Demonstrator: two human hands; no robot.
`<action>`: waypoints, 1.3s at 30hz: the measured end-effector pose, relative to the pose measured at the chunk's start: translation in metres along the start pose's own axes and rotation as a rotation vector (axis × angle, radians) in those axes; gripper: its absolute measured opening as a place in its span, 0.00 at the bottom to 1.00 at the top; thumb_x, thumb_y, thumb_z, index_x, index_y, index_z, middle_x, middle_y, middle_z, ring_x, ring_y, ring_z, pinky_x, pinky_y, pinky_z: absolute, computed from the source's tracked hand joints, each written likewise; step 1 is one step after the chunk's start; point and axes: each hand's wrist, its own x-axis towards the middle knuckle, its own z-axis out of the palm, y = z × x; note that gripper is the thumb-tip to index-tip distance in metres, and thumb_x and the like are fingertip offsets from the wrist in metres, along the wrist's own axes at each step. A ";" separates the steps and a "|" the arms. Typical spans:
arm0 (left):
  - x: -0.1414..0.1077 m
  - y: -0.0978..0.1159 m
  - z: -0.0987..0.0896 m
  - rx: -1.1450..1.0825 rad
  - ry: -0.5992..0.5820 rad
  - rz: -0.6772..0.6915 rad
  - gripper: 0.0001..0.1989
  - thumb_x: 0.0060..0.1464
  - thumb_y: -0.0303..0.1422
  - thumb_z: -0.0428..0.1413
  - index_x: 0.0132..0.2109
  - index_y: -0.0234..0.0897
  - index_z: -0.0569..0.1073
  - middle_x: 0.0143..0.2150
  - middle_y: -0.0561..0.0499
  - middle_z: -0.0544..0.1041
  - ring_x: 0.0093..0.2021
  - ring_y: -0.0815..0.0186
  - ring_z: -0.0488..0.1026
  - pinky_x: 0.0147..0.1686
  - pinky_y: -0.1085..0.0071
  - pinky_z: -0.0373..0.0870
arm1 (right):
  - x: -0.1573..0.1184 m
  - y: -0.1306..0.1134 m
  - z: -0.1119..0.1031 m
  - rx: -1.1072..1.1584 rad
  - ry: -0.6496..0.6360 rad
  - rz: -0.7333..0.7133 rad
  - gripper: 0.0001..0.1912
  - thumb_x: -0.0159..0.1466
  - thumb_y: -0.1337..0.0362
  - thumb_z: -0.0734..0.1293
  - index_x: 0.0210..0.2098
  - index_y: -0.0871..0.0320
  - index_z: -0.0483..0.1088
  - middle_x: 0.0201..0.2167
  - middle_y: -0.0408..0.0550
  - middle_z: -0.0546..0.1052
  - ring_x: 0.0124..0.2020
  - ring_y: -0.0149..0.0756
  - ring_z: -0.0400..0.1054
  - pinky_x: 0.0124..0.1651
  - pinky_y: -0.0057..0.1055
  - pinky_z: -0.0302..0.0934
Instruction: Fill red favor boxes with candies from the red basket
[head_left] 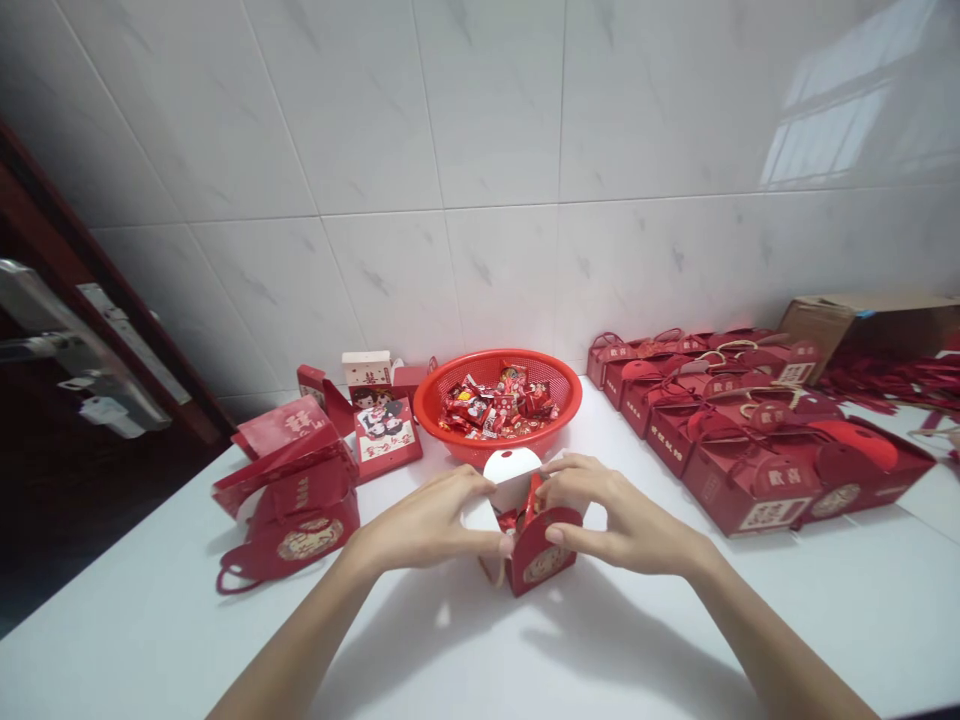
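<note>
A small red gift box point(541, 560) with white inner flaps stands part open on the white table, red-wrapped pieces showing inside. My left hand point(435, 520) grips its left side, fingers at a white flap and thumb near the front opening. On the right, my right hand point(611, 510) holds the box's right flap and its rounded front panel between fingers and thumb. A cord handle hangs at the front left of the box. Just behind it sits a red plastic basket point(427, 405) of wrapped candies point(495, 408).
Rows of closed red boxes point(742, 460) stand at the right, beside a cardboard box point(817, 325) and flat red pieces point(900, 380). More red boxes point(300, 500) and a picture box point(386, 440) are at the left. A tiled wall rises behind the table point(180, 600).
</note>
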 end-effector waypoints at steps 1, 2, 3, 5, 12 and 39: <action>0.000 0.001 0.000 -0.010 0.012 -0.002 0.28 0.52 0.56 0.58 0.51 0.42 0.78 0.48 0.47 0.78 0.48 0.53 0.74 0.44 0.67 0.68 | -0.003 0.002 0.000 0.044 0.009 -0.019 0.05 0.65 0.60 0.69 0.36 0.54 0.74 0.41 0.49 0.79 0.52 0.45 0.69 0.61 0.47 0.59; 0.001 0.001 0.000 -0.022 0.026 -0.005 0.28 0.54 0.57 0.56 0.52 0.41 0.77 0.49 0.46 0.78 0.48 0.53 0.74 0.44 0.67 0.68 | -0.006 0.005 0.000 0.085 0.019 -0.040 0.05 0.65 0.60 0.69 0.33 0.54 0.74 0.42 0.48 0.80 0.53 0.45 0.69 0.65 0.49 0.55; 0.001 0.001 0.000 -0.037 0.039 -0.005 0.29 0.56 0.57 0.54 0.53 0.41 0.77 0.49 0.46 0.77 0.48 0.54 0.74 0.44 0.67 0.68 | -0.009 0.008 0.001 0.118 0.031 -0.054 0.07 0.65 0.60 0.69 0.31 0.54 0.74 0.44 0.48 0.80 0.55 0.45 0.69 0.67 0.51 0.51; 0.002 0.000 0.000 -0.069 0.042 -0.004 0.29 0.58 0.57 0.51 0.54 0.41 0.77 0.50 0.45 0.77 0.49 0.54 0.73 0.45 0.67 0.69 | -0.015 0.013 0.005 0.158 0.075 -0.053 0.10 0.65 0.59 0.69 0.28 0.54 0.75 0.49 0.49 0.79 0.59 0.47 0.66 0.69 0.53 0.47; 0.005 -0.005 -0.005 -0.237 -0.002 -0.030 0.33 0.59 0.55 0.52 0.66 0.43 0.66 0.61 0.44 0.72 0.52 0.55 0.73 0.50 0.65 0.69 | -0.026 0.021 0.031 0.067 0.366 0.007 0.06 0.60 0.58 0.74 0.36 0.51 0.80 0.67 0.52 0.63 0.67 0.53 0.57 0.66 0.52 0.55; 0.031 0.009 0.044 -0.223 0.278 0.110 0.23 0.65 0.49 0.46 0.36 0.37 0.75 0.41 0.48 0.74 0.44 0.61 0.72 0.48 0.64 0.67 | -0.018 0.028 0.059 0.145 0.490 0.125 0.12 0.62 0.60 0.70 0.44 0.55 0.71 0.57 0.57 0.72 0.59 0.46 0.67 0.58 0.44 0.64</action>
